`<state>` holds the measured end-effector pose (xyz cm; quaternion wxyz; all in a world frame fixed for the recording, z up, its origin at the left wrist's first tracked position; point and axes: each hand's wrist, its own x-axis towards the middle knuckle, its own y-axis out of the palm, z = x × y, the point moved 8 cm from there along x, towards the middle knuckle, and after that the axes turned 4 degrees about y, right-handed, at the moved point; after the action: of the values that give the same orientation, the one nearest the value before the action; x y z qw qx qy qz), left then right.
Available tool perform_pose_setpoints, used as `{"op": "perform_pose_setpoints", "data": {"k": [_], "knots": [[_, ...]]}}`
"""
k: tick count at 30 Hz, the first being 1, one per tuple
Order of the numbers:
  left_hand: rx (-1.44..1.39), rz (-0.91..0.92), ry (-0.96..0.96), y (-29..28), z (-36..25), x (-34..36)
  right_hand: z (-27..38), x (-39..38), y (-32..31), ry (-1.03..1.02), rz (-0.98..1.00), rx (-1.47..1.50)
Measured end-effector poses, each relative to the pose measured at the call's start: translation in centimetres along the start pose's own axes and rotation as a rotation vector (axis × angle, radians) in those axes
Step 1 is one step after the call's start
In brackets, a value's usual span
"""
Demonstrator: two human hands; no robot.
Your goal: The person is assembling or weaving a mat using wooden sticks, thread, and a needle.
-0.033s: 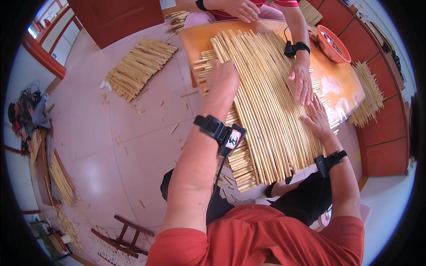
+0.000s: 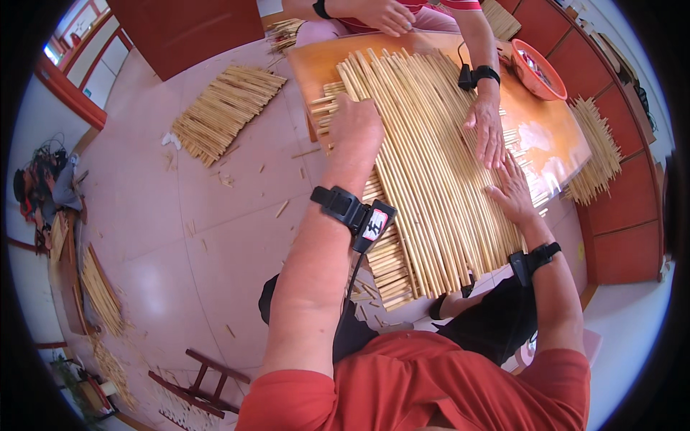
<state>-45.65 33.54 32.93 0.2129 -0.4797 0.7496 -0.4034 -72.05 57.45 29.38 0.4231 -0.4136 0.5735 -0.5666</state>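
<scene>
A layer of long, pale wooden sticks [image 2: 438, 179] lies side by side on the table, over a second layer set crosswise. My left hand [image 2: 357, 133] is closed at the layer's left edge, its curled fingers around the outermost stick [image 2: 392, 205]; the fingertips are hidden from view. On the right side my right hand [image 2: 512, 192] lies flat on the stick ends, fingers stretched out. A co-worker's hand [image 2: 487, 140] rests just beyond it on the sticks. The co-worker's other hand [image 2: 384, 16] is above the table's far edge.
The orange-topped table [image 2: 316, 61] carries a red plastic bowl [image 2: 539, 72] at the far right. Stick bundles lie on the floor, one mat-like stack [image 2: 228, 111] at the left and another [image 2: 595, 151] beside the red cabinets [image 2: 622, 194]. A wooden stool [image 2: 205, 384] lies at lower left.
My left hand has shifted slightly to the left, and the outermost stick with it. My right hand and the co-worker's hands look nearly unchanged.
</scene>
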Motion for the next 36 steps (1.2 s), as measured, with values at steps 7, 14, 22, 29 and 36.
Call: {"op": "perform_pose_setpoints", "data": {"k": [7,14,22,29,36], "knots": [[0.142,-0.180,0.442,3.8,-4.4,3.0,0.6,0.0,-0.7,0.006,-0.020,0.054],[0.321,0.084,0.249,7.0,-4.2,3.5,0.4,-0.1,-1.0,0.033,-0.018,0.082],[0.383,0.037,0.239,7.0,-4.0,2.5,0.7,-0.7,-1.1,0.017,-0.044,0.083],[0.446,0.129,0.281,9.0,-5.0,3.5,-2.0,-1.3,1.4,0.019,-0.150,-0.076],[0.577,-0.094,0.438,8.6,-1.5,6.7,0.3,0.0,-0.4,-0.042,-0.100,0.123]]}}
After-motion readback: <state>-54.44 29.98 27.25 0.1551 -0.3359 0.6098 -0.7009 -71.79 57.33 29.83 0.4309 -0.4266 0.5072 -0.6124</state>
